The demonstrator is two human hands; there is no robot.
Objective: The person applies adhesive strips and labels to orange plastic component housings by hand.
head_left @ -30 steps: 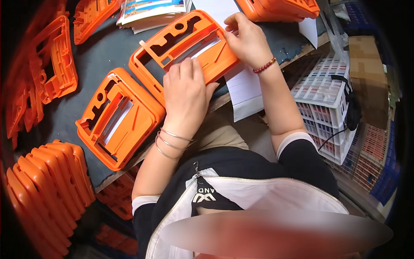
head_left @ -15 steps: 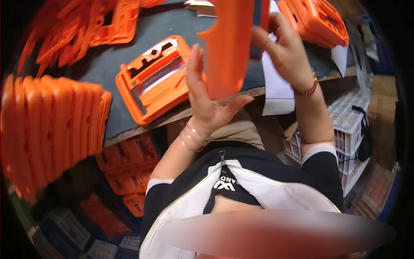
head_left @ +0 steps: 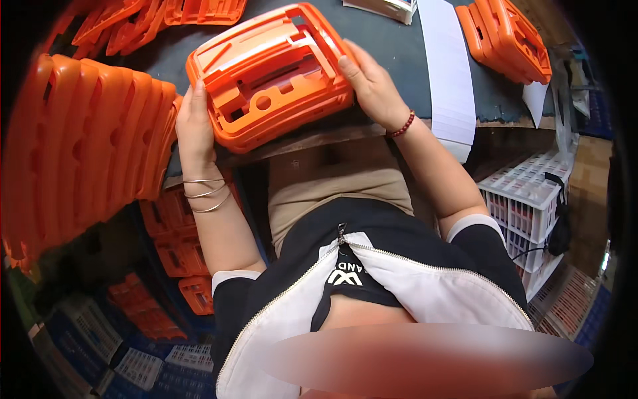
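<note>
Between my two hands is an orange plastic housing [head_left: 249, 48] with rounded corners, a long cut-out and a round hole. It lies tilted at the table's near edge, and more orange rim shows beneath it, so it seems to rest on another piece. My left hand [head_left: 195, 125] grips its left end, the fingers along the side. At the right end, my right hand [head_left: 373, 86] holds the edge with the thumb on top and the other fingers partly hidden behind.
A long row of orange housings [head_left: 93, 139] stands at the left, with more loose ones [head_left: 206, 10] behind. Paper sheets [head_left: 450, 73] and a small stack of orange housings [head_left: 508, 40] lie to the right. White plastic crates [head_left: 525, 189] stand below the table's right side.
The orange piece held upright has been brought down flat, over where another housing lay. My left hand has moved left to its end; my right hand has come down to the opposite end.
</note>
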